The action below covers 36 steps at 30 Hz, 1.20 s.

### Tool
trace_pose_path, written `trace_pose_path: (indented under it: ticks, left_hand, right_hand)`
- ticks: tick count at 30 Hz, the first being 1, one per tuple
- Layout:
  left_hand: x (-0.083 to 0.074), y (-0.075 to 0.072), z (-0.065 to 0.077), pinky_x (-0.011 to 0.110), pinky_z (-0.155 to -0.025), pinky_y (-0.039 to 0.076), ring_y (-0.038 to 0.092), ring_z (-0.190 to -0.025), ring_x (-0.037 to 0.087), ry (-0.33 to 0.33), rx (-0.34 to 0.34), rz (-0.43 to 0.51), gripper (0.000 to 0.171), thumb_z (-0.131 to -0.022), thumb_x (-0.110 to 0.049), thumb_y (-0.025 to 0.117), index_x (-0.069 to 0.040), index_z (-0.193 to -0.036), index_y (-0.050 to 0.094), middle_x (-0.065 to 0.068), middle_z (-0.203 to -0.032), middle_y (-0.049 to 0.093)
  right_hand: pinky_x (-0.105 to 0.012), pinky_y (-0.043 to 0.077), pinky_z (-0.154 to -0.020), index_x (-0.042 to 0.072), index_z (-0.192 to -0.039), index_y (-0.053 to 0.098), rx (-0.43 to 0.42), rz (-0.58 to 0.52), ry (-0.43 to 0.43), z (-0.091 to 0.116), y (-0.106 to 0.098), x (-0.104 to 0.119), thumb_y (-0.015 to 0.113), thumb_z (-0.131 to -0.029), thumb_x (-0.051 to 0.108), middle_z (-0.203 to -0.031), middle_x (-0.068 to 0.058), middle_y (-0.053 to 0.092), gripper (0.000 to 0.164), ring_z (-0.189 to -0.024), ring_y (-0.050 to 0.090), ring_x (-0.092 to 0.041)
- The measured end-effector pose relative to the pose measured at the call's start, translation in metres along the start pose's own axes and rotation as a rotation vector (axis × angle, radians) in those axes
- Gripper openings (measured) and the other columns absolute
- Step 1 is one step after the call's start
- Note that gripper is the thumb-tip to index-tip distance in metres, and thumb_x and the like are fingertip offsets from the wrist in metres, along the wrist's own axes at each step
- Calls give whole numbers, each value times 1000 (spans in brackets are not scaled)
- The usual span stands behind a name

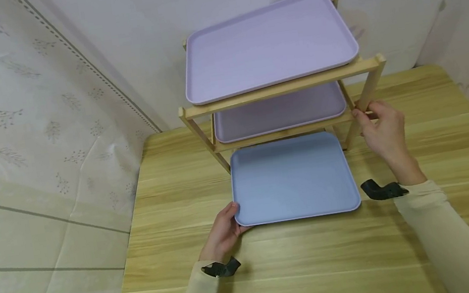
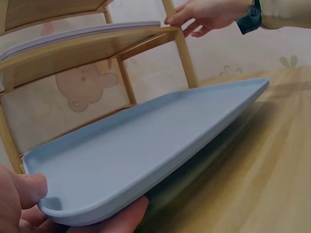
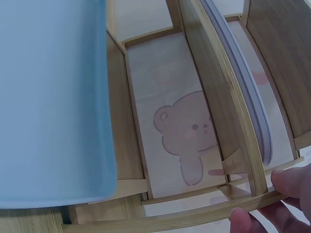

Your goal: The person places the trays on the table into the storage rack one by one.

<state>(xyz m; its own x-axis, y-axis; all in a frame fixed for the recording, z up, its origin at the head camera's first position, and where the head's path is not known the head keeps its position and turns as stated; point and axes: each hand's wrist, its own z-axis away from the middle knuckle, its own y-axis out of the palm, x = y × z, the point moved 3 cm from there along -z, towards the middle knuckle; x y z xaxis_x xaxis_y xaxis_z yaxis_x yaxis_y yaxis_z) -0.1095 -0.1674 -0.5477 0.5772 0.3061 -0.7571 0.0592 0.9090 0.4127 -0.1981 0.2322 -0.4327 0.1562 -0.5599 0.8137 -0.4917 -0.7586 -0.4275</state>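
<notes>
A light blue tray (image 1: pixel 293 178) is held at its near left corner by my left hand (image 1: pixel 223 230). In the left wrist view the thumb (image 2: pixel 33 189) lies on the rim and the fingers are underneath, with the near edge raised off the table. The tray's far edge is at the bottom level of a wooden three-level rack (image 1: pixel 280 89). My right hand (image 1: pixel 384 130) pinches the rack's right front post, at about the middle shelf. One lilac tray (image 1: pixel 269 44) lies on the top shelf, and a second lilac tray (image 1: pixel 279 112) on the middle one.
The rack stands on a wood-grain table (image 1: pixel 296 268), near its back edge. Behind it is a pale printed wall covering (image 1: pixel 147 38), with a bear drawing (image 3: pixel 187 126) seen through the rack. A patterned cloth (image 1: pixel 38 159) hangs along the left side.
</notes>
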Motion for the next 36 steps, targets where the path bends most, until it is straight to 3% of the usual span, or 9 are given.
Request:
trace_pose_path:
  ticks: [5,16,26,36]
  left_hand:
    - [-8,3,-8,36,-85,55,65,-100,13,48,66,15,36,-107,-25,32,-2,-134,40,0,-110,63]
    - [-17,5,-39,34,-77,57,66,-95,14,24,-76,69,43,-108,-20,27,1,-144,29,2,-107,63]
    - [-27,8,-53,34,-80,56,65,-96,13,40,-71,81,44,-107,-22,28,-1,-146,28,3,-109,62]
    - [-31,11,-62,38,-85,56,64,-100,15,55,-38,154,45,-108,-21,26,-5,-149,23,5,-117,59]
  right_hand:
    - [-4,39,-43,-7,-97,71,2,-2,-7,1,0,0,66,-89,8,-94,-20,67,17,-67,45,20]
    - [-4,40,-43,-5,-97,72,6,2,7,1,1,-1,66,-90,10,-93,-19,67,17,-68,48,18]
    - [-5,41,-44,-4,-99,72,23,1,23,1,2,0,65,-91,12,-94,-18,66,19,-69,47,20]
    - [-4,40,-44,-5,-99,71,29,5,15,1,2,-2,65,-91,13,-95,-20,66,20,-69,46,21]
